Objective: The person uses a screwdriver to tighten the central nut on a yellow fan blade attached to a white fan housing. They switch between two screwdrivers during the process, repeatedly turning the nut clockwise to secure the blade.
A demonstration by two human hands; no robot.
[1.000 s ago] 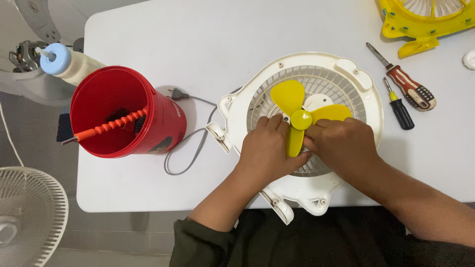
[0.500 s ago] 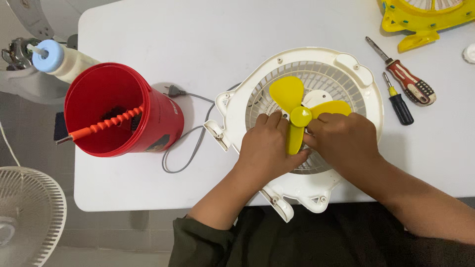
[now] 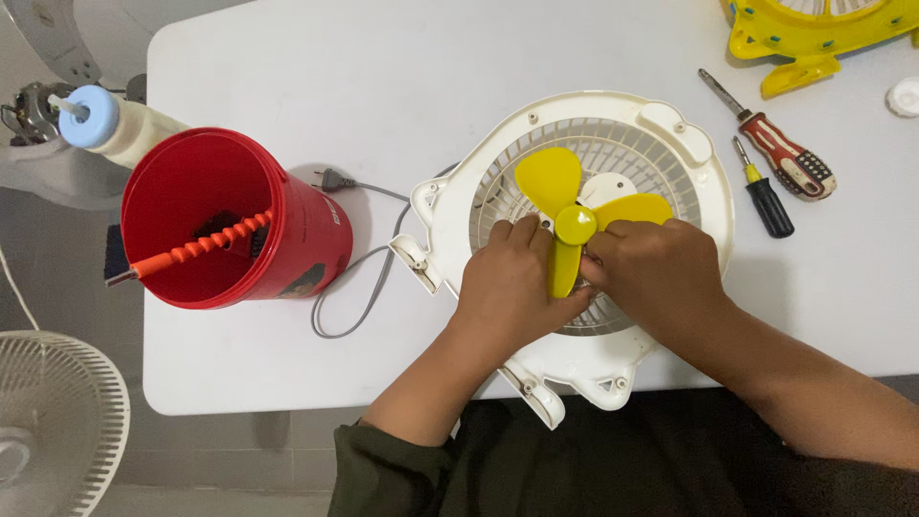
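Bright, even light; sharp, soft shadows.

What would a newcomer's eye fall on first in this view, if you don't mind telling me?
Probably the yellow fan blade at the middle of the round white fan housing, with the left hand and right hand pressed around its hub. Next, the red bucket at the table's left edge, and two screwdrivers at right.

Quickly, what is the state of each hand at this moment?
Left hand: closed on the yellow blade near its hub.
Right hand: curled against the blade from the other side; the exact grip cannot be told.
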